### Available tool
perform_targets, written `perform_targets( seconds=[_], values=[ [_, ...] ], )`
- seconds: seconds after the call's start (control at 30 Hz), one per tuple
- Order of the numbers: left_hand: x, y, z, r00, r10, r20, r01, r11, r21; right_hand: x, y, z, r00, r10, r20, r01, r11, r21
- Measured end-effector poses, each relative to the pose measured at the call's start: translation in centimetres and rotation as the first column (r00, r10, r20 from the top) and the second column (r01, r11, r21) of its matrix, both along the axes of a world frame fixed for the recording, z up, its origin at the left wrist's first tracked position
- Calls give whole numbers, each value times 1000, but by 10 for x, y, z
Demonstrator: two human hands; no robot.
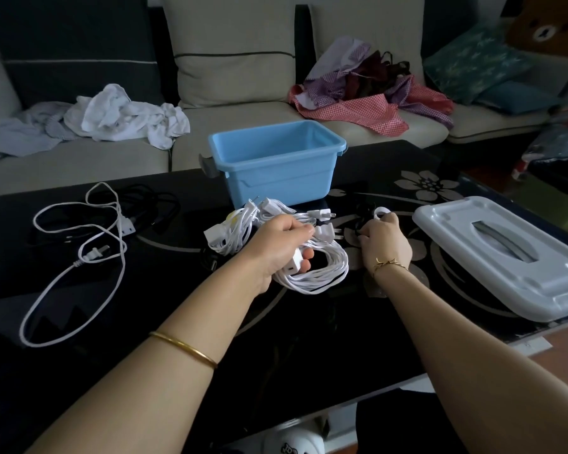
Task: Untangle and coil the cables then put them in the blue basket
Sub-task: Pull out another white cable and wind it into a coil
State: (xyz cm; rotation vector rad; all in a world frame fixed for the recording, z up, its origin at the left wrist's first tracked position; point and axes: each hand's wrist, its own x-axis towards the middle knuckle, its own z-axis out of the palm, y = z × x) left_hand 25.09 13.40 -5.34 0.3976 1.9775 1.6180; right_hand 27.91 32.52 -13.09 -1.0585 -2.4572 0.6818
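Head view: two bare forearms reach forward over the black glass surface point(309, 348) with its pale flower pattern, a gold bangle point(184, 350) on the left one and a thin gold bracelet point(387, 264) at the right wrist. The left hand point(281, 247) is clenched round a bundle of white cables point(318, 273), its fingers point(306, 254) curled through the loops and round a white plug block, with the bundle resting on the surface just in front of the basket. Just beside it, the right hand point(387, 239) has its fingers point(366, 240) curled on a black cable point(359, 221), a small white loop showing above the thumb. To the right lies a grey lid point(505, 257), flat, with a recessed handle. Well to the left a loose white cable point(79, 257) sprawls uncoiled, its plug lying inside the loop, and behind it sits a heap of black cables point(154, 204). The blue basket point(276, 165) stands upright beyond the bundle, nothing visible inside. Farther back is a sofa point(236, 54) carrying crumpled white cloth point(118, 116), checked red and purple cloth point(358, 93) and green cushions point(473, 63).
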Motion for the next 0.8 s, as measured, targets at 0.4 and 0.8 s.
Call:
perform_targets(
  seconds=[0.4,0.8],
  values=[
    [-4,-33,31,993,107,46,-113,980,162,45,-43,81,640,43,-767,-683,490,-542],
    [-17,-102,43,981,183,61,-192,952,240,30,-137,156,545,837,-44,-825,545,150]
  ],
)
